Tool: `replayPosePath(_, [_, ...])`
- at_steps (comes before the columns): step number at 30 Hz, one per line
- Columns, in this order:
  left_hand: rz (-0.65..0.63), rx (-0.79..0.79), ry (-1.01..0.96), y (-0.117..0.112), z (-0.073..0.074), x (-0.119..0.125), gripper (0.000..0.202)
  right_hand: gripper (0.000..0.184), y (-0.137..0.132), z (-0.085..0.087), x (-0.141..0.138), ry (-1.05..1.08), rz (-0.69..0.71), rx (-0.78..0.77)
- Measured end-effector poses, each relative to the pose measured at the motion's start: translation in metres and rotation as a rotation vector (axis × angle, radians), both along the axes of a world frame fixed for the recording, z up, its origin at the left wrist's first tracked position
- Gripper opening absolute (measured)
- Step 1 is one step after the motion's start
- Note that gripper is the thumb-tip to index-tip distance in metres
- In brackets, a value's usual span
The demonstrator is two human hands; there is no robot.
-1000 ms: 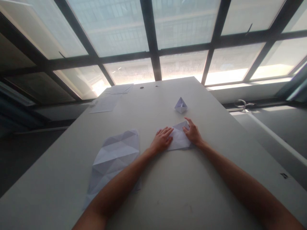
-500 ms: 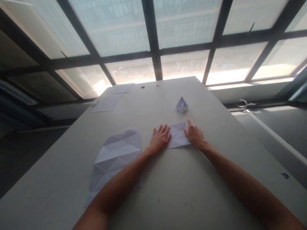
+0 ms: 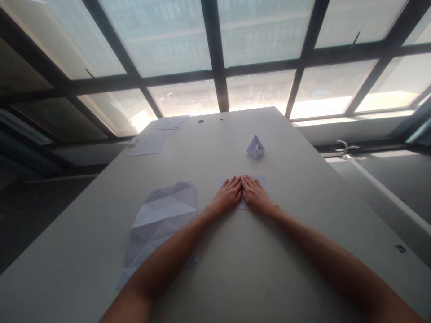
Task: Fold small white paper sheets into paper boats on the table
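Observation:
Both palms lie flat on a small folded sheet of paper (image 3: 242, 205) in the middle of the table. My left hand (image 3: 229, 194) covers its left part, fingers stretched forward. My right hand (image 3: 255, 194) presses on its right part, and the two hands touch at the fingertips. Only the paper's edges show around them. Beyond the hands stands a folded paper boat (image 3: 256, 148) with a pointed peak. A larger creased sheet (image 3: 164, 208) rests to the left, partly hidden under my left forearm.
Loose white sheets (image 3: 148, 143) lie at the far left of the white table (image 3: 215, 152). Two small round marks or holes are near the far edge. Dark-framed windows (image 3: 218, 67) rise behind. A white metal bar (image 3: 387, 193) runs along the right, off the table.
My right hand has moved left from the paper's right edge and now lies flat beside my left hand. My left hand has stayed nearly in place.

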State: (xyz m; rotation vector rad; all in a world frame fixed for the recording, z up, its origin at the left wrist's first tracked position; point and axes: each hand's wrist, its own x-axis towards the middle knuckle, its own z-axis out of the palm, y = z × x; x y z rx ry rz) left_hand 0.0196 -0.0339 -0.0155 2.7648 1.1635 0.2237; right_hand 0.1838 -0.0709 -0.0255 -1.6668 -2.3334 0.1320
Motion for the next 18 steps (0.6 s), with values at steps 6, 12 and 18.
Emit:
replayPosePath(6, [0.002, 0.014, 0.028, -0.003, 0.0, 0.001, 0.06, 0.059, 0.004, -0.001, 0.009, 0.013, -0.061, -0.023])
replayPosePath(12, [0.002, 0.009, 0.061, -0.005, 0.006, 0.0, 0.072, 0.058, 0.01, -0.003, 0.015, 0.003, -0.152, -0.051])
replayPosePath(18, [0.058, 0.003, 0.072, -0.009, 0.009, 0.002, 0.068, 0.057, 0.011, -0.001, 0.018, 0.001, -0.175, -0.053])
